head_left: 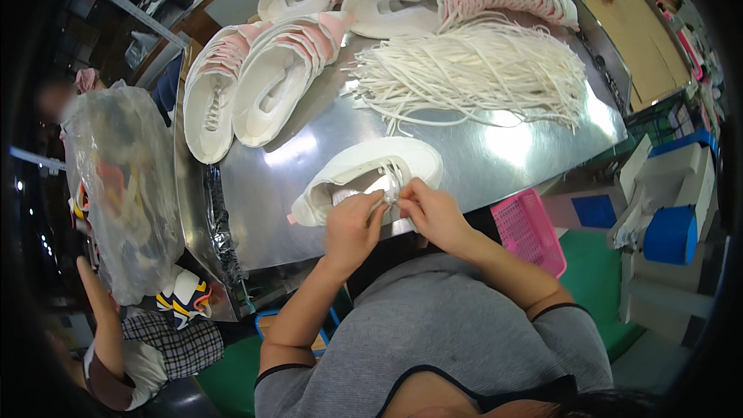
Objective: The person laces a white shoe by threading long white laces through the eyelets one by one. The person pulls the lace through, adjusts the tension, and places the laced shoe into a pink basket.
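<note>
A white shoe upper [425, 158] lies on the metal tabletop in front of me, its toe to the right and its heel, with a small pink tab, to the left. White shoelace [392, 173] runs through the eyelets around its opening. My left hand [353, 226] is closed in a pinch at the near side of the opening, on the shoelace. Beside it, almost touching, my right hand [432, 212] pinches the same lace between thumb and fingertips. The exact grip points are partly hidden by the fingers.
A heap of loose white laces [472, 70] lies beyond the shoe. Nested white uppers with pink linings [282, 85] stand at the back and left. A pink basket [530, 232] is at the right edge. A large clear plastic bag [128, 193] and another person's arm [103, 317] are at left.
</note>
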The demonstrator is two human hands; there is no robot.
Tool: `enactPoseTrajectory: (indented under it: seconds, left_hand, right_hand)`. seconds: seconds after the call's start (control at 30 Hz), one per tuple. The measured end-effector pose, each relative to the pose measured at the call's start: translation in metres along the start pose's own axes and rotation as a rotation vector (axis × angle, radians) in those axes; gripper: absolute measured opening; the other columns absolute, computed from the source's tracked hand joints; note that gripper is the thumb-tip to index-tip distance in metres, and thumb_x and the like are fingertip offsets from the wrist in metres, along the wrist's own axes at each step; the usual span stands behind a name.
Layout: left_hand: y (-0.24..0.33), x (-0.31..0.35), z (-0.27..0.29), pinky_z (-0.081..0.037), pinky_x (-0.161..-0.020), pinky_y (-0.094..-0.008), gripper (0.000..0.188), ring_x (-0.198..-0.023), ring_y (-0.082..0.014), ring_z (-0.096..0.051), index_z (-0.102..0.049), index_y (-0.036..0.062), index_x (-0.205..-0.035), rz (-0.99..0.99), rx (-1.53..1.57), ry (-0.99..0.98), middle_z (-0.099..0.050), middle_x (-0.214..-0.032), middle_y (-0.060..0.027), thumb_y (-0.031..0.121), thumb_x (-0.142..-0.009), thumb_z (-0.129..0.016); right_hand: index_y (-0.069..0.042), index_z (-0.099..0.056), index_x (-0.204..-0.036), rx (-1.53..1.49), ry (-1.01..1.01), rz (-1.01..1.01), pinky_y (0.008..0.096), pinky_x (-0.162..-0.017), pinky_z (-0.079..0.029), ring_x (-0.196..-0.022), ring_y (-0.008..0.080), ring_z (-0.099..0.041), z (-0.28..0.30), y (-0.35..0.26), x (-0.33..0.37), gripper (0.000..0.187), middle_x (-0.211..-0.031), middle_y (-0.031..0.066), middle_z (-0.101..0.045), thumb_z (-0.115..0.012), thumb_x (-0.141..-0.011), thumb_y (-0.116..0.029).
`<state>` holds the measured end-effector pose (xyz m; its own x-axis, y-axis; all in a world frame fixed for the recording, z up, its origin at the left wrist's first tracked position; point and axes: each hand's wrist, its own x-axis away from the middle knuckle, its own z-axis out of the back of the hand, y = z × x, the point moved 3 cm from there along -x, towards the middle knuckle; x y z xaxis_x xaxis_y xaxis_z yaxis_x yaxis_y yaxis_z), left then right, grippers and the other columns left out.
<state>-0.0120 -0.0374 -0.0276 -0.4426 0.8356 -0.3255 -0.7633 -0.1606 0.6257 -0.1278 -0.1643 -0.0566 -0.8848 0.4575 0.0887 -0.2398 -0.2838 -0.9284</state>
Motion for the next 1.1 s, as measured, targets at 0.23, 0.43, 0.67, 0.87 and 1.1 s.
enactPoseTrajectory:
  seconds: [0.23, 0.43, 0.67, 0.87, 1.1]
  left_hand:
    - [0.013, 0.012, -0.005, -0.049, -0.063, -0.0403, 0.023, -0.072, -0.0329, -0.064, -0.063, 0.0016, -0.1, 0.002, -0.083, 0.096, -0.065, -0.081, -0.0147, 0.001, -0.08, -0.074]
    - [0.007, 0.018, -0.002, -0.049, -0.061, -0.0388, 0.022, -0.068, -0.0312, -0.062, -0.062, 0.0024, -0.096, -0.227, -0.105, 0.081, -0.064, -0.079, -0.0126, 0.0, -0.079, -0.075]
    - [0.005, 0.025, 0.01, -0.048, -0.06, -0.0389, 0.026, -0.067, -0.0301, -0.061, -0.062, 0.0042, -0.094, -0.312, -0.133, 0.007, -0.063, -0.079, -0.0109, -0.003, -0.074, -0.076]
    - [-0.004, 0.022, 0.009, -0.048, -0.059, -0.0388, 0.027, -0.066, -0.0301, -0.061, -0.063, 0.0042, -0.094, -0.283, -0.005, 0.003, -0.063, -0.077, -0.0108, -0.003, -0.073, -0.078]
    - [0.0, 0.025, 0.012, -0.051, -0.063, -0.0376, 0.025, -0.071, -0.0303, -0.065, -0.063, 0.0036, -0.093, -0.299, 0.067, -0.082, -0.066, -0.081, -0.0123, 0.001, -0.074, -0.08]
  right_hand:
    - [-0.004, -0.056, -0.104, 0.153, -0.116, -0.052, 0.0501, -0.073, -0.05, -0.084, 0.0415, -0.066, 0.005, -0.005, -0.007, 0.022, -0.088, 0.0206, -0.069, -0.058, -0.095, -0.023]
    - [-0.007, -0.063, -0.107, 0.141, -0.158, -0.022, 0.0429, -0.072, -0.053, -0.08, 0.0317, -0.07, 0.063, -0.043, -0.003, 0.024, -0.084, 0.0163, -0.07, -0.062, -0.091, -0.026]
    - [-0.009, -0.067, -0.108, 0.387, -0.234, 0.223, 0.0443, -0.069, -0.052, -0.077, 0.0327, -0.069, 0.006, -0.035, -0.026, 0.023, -0.083, 0.0136, -0.07, -0.063, -0.088, -0.019]
    - [-0.008, -0.07, -0.108, 0.061, -0.28, 0.008, 0.0393, -0.071, -0.053, -0.075, 0.0312, -0.069, 0.01, -0.04, -0.027, 0.026, -0.087, 0.0154, -0.071, -0.068, -0.086, -0.02]
    - [-0.002, -0.068, -0.106, -0.899, 0.052, 0.034, 0.0254, -0.077, -0.052, -0.085, 0.0123, -0.064, 0.063, -0.064, -0.048, 0.018, -0.097, 0.0039, -0.068, -0.069, -0.089, -0.008]
